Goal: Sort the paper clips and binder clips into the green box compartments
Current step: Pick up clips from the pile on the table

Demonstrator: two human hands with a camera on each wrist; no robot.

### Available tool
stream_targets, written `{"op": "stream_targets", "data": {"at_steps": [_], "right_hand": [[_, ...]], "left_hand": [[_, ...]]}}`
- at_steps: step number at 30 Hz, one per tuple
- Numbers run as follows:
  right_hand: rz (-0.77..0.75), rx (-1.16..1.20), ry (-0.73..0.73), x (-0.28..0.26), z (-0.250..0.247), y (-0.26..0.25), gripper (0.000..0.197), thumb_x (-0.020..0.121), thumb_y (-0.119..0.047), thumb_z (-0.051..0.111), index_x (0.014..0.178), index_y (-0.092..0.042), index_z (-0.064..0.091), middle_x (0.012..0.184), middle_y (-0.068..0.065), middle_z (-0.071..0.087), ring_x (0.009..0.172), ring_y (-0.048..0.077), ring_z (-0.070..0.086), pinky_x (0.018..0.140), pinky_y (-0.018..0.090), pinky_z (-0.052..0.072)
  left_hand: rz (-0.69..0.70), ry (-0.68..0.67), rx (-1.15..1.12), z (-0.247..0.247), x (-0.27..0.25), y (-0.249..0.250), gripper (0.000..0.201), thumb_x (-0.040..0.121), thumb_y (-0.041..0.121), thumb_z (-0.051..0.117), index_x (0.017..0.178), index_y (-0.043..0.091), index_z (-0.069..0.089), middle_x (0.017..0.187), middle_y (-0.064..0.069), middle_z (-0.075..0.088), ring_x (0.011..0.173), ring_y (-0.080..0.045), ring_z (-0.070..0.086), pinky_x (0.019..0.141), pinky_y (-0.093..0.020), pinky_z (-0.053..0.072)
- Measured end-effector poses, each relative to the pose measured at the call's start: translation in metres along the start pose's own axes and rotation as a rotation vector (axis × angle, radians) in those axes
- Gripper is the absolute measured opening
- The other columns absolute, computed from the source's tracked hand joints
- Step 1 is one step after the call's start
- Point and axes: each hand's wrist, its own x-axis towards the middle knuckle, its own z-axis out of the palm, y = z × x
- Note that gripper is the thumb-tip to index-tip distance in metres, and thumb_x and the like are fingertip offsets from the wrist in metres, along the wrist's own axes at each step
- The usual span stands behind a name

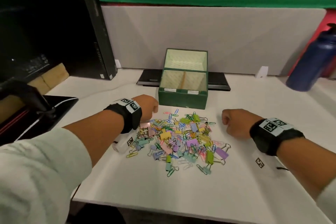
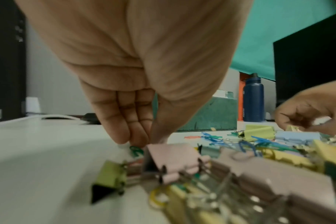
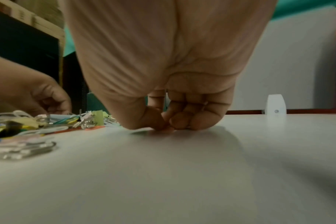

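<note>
A green box [image 1: 182, 99] stands open at the back of the white table [image 1: 163, 196], its lid upright; a divider splits it into two compartments, and nothing shows inside them. In front lies a pile of coloured paper clips and binder clips [image 1: 180, 140]. My left hand [image 1: 154, 112] is at the pile's far left edge. In the left wrist view its fingertips [image 2: 123, 139] and thumb pinch a green paper clip [image 2: 136, 149] beside a pink binder clip [image 2: 171, 156]. My right hand [image 1: 225, 123] is curled on bare table right of the pile. Its fingertips [image 3: 179, 121] touch the surface; whether they hold anything is hidden.
A dark blue bottle [image 1: 309, 60] stands at the back right. A black computer tower [image 1: 91, 42] and black gear [image 1: 36, 114] fill the left side. A flat black device [image 1: 218, 80] lies behind the box, against the grey partition [image 1: 236, 32].
</note>
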Motion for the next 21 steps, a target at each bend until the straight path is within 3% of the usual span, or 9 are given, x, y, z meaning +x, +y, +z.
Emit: {"op": "stream_targets", "data": {"at_steps": [3,5,8,12,14,17,19,21], "right_hand": [[-0.019,0.026,0.006,0.001,0.002,0.001,0.019,0.081,-0.012,0.058,0.084,-0.030,0.052,0.097,-0.007,0.059,0.089,0.016,0.056,0.072,0.027,0.045],[-0.048,0.016,0.008,0.004,0.005,0.002,0.018,0.081,-0.012,0.058,0.080,-0.029,0.052,0.095,-0.005,0.060,0.087,0.017,0.056,0.068,0.026,0.042],[-0.098,0.019,0.051,0.012,0.007,0.002,0.015,0.083,-0.016,0.059,0.077,-0.028,0.053,0.094,-0.004,0.057,0.082,0.016,0.056,0.063,0.024,0.038],[-0.211,0.033,0.160,0.018,0.007,-0.003,0.010,0.086,-0.020,0.057,0.080,-0.026,0.052,0.088,-0.004,0.056,0.077,0.019,0.056,0.067,0.029,0.045],[-0.242,0.037,0.136,0.020,0.007,-0.007,0.006,0.092,-0.017,0.050,0.088,-0.022,0.051,0.083,-0.001,0.060,0.078,0.023,0.058,0.071,0.034,0.048],[-0.238,0.022,0.052,0.024,0.008,-0.011,0.010,0.101,-0.023,0.041,0.100,-0.020,0.051,0.090,0.002,0.062,0.085,0.027,0.059,0.077,0.036,0.048],[-0.236,0.009,0.030,0.024,0.008,-0.012,0.013,0.100,-0.037,0.050,0.102,-0.025,0.050,0.086,-0.008,0.056,0.082,0.018,0.055,0.073,0.031,0.043],[-0.238,0.019,0.031,0.023,0.008,-0.013,0.013,0.096,-0.041,0.057,0.101,-0.029,0.053,0.080,-0.015,0.049,0.079,0.012,0.052,0.069,0.025,0.037]], "left_hand": [[-0.044,0.027,-0.094,0.000,0.000,-0.005,0.022,0.092,0.014,0.055,0.103,0.021,0.072,0.116,0.000,0.068,0.103,-0.020,0.060,0.086,-0.027,0.047],[-0.064,0.036,-0.146,-0.002,0.002,-0.007,0.015,0.091,0.028,0.060,0.094,0.021,0.073,0.110,0.002,0.070,0.095,-0.017,0.060,0.083,-0.028,0.048],[-0.028,-0.015,-0.141,-0.003,0.002,0.001,0.035,0.082,0.048,0.073,0.109,0.026,0.071,0.100,0.009,0.061,0.091,-0.013,0.056,0.080,-0.025,0.045],[0.169,-0.010,0.065,-0.002,0.006,0.016,0.034,0.087,0.035,0.071,0.119,0.026,0.067,0.095,0.011,0.052,0.086,-0.010,0.050,0.075,-0.022,0.038],[0.202,0.010,0.067,-0.002,0.008,0.017,0.026,0.087,0.028,0.071,0.113,0.025,0.069,0.093,0.012,0.053,0.086,-0.011,0.051,0.074,-0.022,0.039],[0.189,-0.006,-0.064,-0.001,0.009,0.013,0.019,0.082,0.019,0.075,0.100,0.023,0.073,0.083,0.015,0.059,0.081,-0.010,0.057,0.073,-0.023,0.046],[0.181,-0.007,-0.131,-0.003,0.007,0.007,0.019,0.080,0.015,0.074,0.097,0.023,0.074,0.078,0.015,0.060,0.079,-0.011,0.058,0.074,-0.024,0.049],[0.168,0.008,-0.191,-0.007,0.004,-0.003,0.018,0.079,0.015,0.075,0.095,0.022,0.073,0.077,0.013,0.061,0.076,-0.011,0.059,0.074,-0.026,0.050]]}}
